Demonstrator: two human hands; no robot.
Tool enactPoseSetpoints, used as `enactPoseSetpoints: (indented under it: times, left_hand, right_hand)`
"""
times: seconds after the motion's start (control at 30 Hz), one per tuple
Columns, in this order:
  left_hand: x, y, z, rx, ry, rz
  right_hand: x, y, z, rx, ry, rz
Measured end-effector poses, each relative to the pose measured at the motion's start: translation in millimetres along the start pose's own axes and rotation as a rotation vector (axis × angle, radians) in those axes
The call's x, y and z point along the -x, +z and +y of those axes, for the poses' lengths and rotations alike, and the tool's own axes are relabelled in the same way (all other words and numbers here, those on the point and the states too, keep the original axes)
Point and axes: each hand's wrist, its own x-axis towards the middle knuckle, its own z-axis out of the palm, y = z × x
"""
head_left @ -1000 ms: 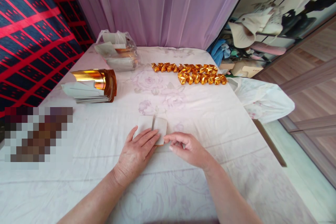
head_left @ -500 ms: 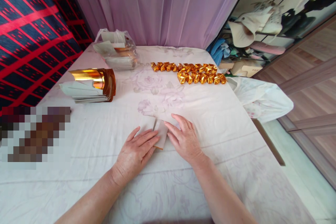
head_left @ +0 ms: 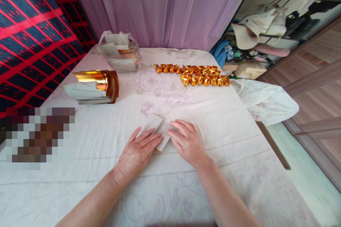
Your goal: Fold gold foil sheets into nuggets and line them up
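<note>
A folded sheet of paper (head_left: 165, 135), pale on the side facing up with a thin gold edge at its near corner, lies on the cloth in front of me. My left hand (head_left: 141, 149) rests flat across its left part, fingers stretched out. On the other side, my right hand (head_left: 188, 142) has its fingertips at the paper's right edge, fingers bent slightly and apart. Farther off, two rows of shiny gold folded paper pieces (head_left: 204, 79) stand on the table. A stack of gold-and-white paper sheets (head_left: 92, 94) sits to the left, partly curled.
A clear plastic bag (head_left: 124, 55) of more sheets stands at the back left of the cloth-covered table (head_left: 106, 188). A blurred-out patch covers something at the left. Right of the table are a white bag (head_left: 274, 101) and a shelf with shoes and a cap (head_left: 246, 33).
The folded paper has turned clockwise a little under my hands. My right fingertips have come down onto its right edge. My left hand stays on it.
</note>
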Motion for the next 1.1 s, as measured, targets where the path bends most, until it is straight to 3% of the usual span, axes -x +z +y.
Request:
enactPoseSetpoints:
  times: [0.33,0.67,1.1]
  left_hand:
    - [2.5,-5.1,-12.3,-0.027,-0.054,-0.009]
    - [5.9,-4.5,-20.4,0.040,-0.029,-0.035]
    - [8.4,-10.5,-22.0,0.059,0.020,-0.158]
  right_hand:
    - [-2.0,-2.2,-15.3,-0.145,-0.121,-0.023]
    - [1.0,5.3,-13.2,-0.156,-0.130,-0.046]
    - [-0.5,2.0,-12.3,-0.143,-0.080,-0.093]
